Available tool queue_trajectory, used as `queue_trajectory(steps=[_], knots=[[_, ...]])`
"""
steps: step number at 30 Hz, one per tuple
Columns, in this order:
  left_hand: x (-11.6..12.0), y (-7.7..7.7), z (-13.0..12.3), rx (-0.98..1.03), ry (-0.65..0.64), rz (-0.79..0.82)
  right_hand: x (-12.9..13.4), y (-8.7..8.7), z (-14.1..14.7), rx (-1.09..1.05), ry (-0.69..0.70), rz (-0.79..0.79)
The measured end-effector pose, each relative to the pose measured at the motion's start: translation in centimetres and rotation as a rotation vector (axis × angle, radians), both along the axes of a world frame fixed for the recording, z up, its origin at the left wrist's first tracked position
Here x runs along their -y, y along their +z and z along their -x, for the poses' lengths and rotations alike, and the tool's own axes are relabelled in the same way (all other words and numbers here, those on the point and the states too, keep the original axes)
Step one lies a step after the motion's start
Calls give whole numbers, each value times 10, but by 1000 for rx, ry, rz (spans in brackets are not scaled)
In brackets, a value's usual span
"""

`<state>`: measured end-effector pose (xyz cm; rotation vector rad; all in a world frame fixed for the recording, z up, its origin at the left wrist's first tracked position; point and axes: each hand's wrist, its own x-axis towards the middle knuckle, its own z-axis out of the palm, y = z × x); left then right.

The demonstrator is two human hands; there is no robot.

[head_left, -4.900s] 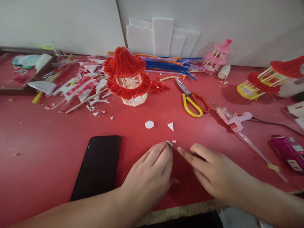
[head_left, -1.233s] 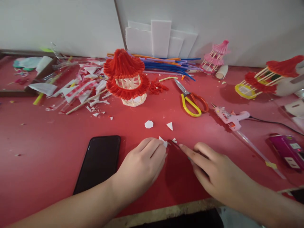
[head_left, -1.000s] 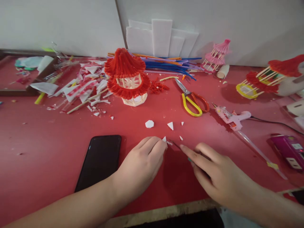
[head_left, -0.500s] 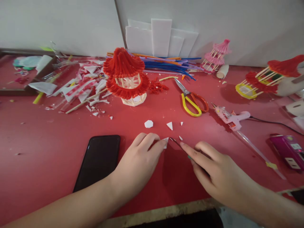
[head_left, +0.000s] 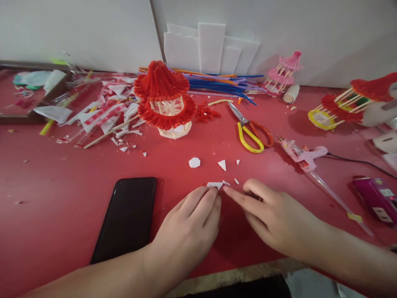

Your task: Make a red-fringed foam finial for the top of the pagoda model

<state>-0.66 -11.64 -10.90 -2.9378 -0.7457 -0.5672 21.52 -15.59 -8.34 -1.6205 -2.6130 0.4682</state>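
Note:
My left hand [head_left: 189,219] lies low over the red table, its fingertips pressed together on a small white foam piece [head_left: 214,184]. Just to the right, my right hand [head_left: 273,211] is partly curled. Its index finger reaches toward the foam piece's right corner, beside a thin white sliver [head_left: 226,182]. The slim dark craft knife seen in this hand a moment ago is now mostly hidden by the fingers. Beyond the hands lie a white foam octagon [head_left: 194,162], a triangular offcut [head_left: 222,165] and tiny scraps.
A black phone [head_left: 125,217] lies left of my hands. Behind are a red pavilion model [head_left: 163,93], yellow-and-red-handled scissors [head_left: 251,130] and heaped scraps [head_left: 108,107]. To the right are a pink glue gun [head_left: 305,157] with its cord and a purple power socket [head_left: 376,200].
My left hand has shifted slightly right and nearer me, and the foam piece has turned to lie more sideways. My right hand has moved left, hiding the knife; a small sliver shows by the corner.

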Motion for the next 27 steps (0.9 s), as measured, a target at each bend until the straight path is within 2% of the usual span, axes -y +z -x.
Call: queue_trajectory(steps=[5,10,21,27], knots=[[3,-5,0,-2,4,-20,-13,8,-2,29,55,-40],[1,-4,-1,8,-4,-11,-17,13,-5,7,53,-33],[1,-6,-1,-2,6,-4,-13,13,-6,38,55,-16],[0,-6,-1,7,15,12,-10,11,2,178,62,-53]])
